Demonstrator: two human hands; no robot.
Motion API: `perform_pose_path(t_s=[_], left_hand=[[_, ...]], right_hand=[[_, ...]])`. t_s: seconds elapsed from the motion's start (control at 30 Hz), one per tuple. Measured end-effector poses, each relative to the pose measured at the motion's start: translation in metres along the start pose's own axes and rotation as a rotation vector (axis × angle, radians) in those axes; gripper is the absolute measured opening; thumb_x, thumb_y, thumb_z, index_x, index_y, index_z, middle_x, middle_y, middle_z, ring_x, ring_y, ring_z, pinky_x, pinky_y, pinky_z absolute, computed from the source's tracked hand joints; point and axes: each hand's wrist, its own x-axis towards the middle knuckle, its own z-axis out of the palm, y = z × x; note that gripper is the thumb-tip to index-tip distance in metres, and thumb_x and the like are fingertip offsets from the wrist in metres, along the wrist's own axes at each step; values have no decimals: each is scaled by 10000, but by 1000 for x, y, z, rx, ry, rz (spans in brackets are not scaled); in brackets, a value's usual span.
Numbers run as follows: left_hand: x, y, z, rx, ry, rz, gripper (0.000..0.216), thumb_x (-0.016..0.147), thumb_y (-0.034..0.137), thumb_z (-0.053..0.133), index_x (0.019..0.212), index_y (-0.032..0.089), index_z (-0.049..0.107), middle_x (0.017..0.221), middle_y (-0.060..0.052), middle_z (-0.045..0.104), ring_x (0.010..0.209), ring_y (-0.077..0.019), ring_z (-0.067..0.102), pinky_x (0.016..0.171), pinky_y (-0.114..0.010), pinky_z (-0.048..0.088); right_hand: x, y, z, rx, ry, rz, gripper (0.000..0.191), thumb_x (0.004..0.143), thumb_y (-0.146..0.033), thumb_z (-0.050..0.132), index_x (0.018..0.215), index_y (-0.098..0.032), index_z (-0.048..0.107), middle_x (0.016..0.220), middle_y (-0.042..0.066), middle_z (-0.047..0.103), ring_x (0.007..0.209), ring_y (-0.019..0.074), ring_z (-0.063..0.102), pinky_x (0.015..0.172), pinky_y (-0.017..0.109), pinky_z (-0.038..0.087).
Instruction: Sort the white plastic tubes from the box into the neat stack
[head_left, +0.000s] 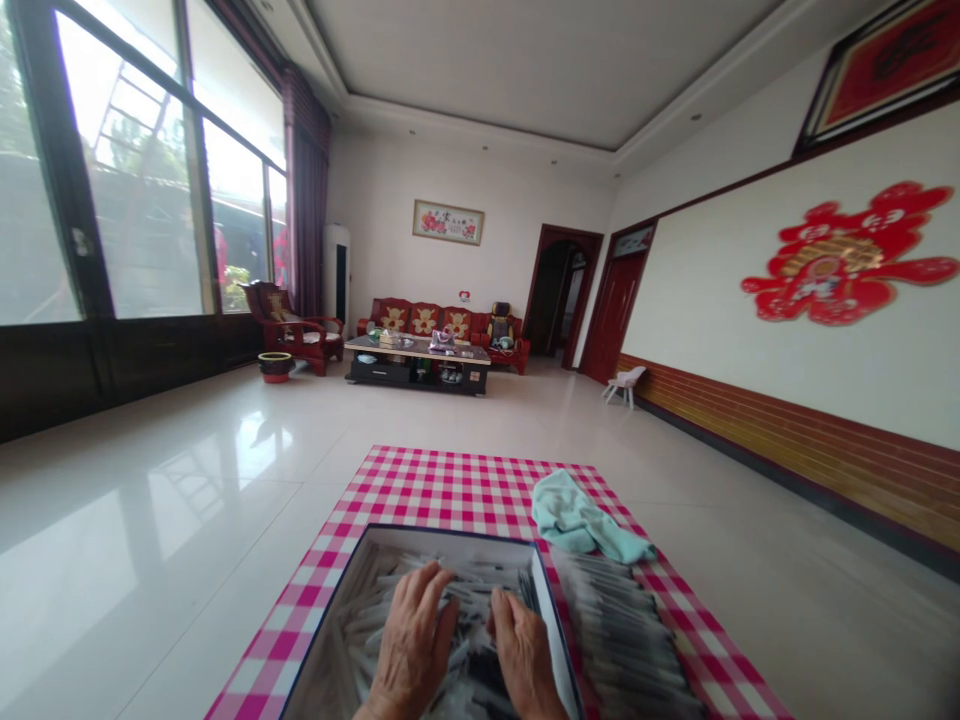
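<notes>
A shallow dark-rimmed box full of several thin grey and white stick-like pieces lies on a red-and-white checked cloth. My left hand lies palm down in the box, fingers stretched over the pieces. My right hand lies beside it, fingers bent forward onto the pieces near the box's right wall. Whether either hand grips a piece I cannot make out. A blurred row of dark stick-like pieces lies on the cloth to the right of the box.
A pale green rag lies crumpled on the cloth's far right. Glossy tiled floor surrounds the cloth. At the far end stand a low table, red sofa and armchair. Large windows run along the left.
</notes>
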Motion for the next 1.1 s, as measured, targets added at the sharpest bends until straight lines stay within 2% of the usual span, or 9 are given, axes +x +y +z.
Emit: perform_pose_path(t_s=[0.07, 0.2, 0.3, 0.37, 0.57, 0.7, 0.83, 0.97, 1.1], left_hand=[[-1, -3, 0, -66, 29, -148, 231, 917, 326, 430, 930, 200, 623, 879, -71, 663, 823, -198, 630, 745, -313, 484], [1, -4, 1, -295, -93, -496, 407, 892, 494, 437, 674, 206, 625, 574, -2, 627, 551, -147, 607, 537, -225, 435], [6, -6, 2, -576, -110, -713, 496, 809, 611, 491, 587, 178, 590, 513, 2, 597, 480, -138, 566, 457, -216, 401], [8, -8, 4, -741, -92, -776, 497, 744, 637, 556, 586, 166, 583, 519, -2, 603, 469, -133, 556, 437, -213, 398], [10, -10, 3, -872, -125, -808, 459, 722, 605, 595, 723, 147, 637, 621, -31, 660, 540, -148, 610, 466, -219, 453], [8, -12, 3, -839, -63, -781, 441, 745, 576, 567, 818, 149, 647, 676, -28, 666, 535, -136, 596, 478, -221, 450], [3, -16, 3, -532, -3, -659, 351, 795, 432, 509, 979, 169, 652, 603, 10, 631, 555, -148, 594, 542, -239, 460], [0, -15, 1, -151, 38, -521, 297, 824, 318, 421, 947, 195, 662, 716, -22, 698, 654, -176, 652, 609, -257, 474], [1, -11, -1, 11, -12, -456, 301, 899, 357, 392, 897, 229, 664, 724, -9, 712, 668, -169, 675, 597, -228, 463]], right_hand=[[1, -4, -5, 55, -2, 79, 564, 881, -619, 276, 552, -228, 515, 519, 39, 595, 522, 193, 551, 538, 281, 407], [-3, -13, -6, 156, -143, 37, 562, 884, -607, 300, 552, -218, 533, 541, 31, 603, 562, 191, 572, 589, 276, 426], [-8, -21, -2, 198, -246, -19, 566, 887, -606, 313, 564, -207, 552, 548, 24, 608, 576, 182, 575, 607, 268, 422], [-11, -23, 1, 233, -303, -38, 563, 893, -596, 321, 570, -203, 562, 549, 19, 610, 577, 175, 576, 610, 260, 420], [-12, -19, 4, 329, -439, 6, 578, 912, -564, 314, 567, -187, 584, 520, 13, 600, 559, 162, 580, 631, 254, 440], [-10, -17, 3, 200, -369, -11, 477, 917, -469, 355, 635, -179, 607, 564, 13, 610, 561, 163, 565, 547, 239, 406], [-13, -14, 1, -20, -350, -136, 179, 782, -202, 510, 702, -180, 668, 674, 22, 665, 657, 169, 607, 612, 233, 416], [-22, -9, 0, -148, -470, -200, 235, 648, -100, 515, 710, -207, 715, 736, 31, 697, 710, 186, 640, 639, 235, 431], [-27, -10, -2, -226, -539, -245, 285, 642, -80, 498, 728, -235, 721, 799, 31, 701, 774, 195, 643, 686, 243, 436]])
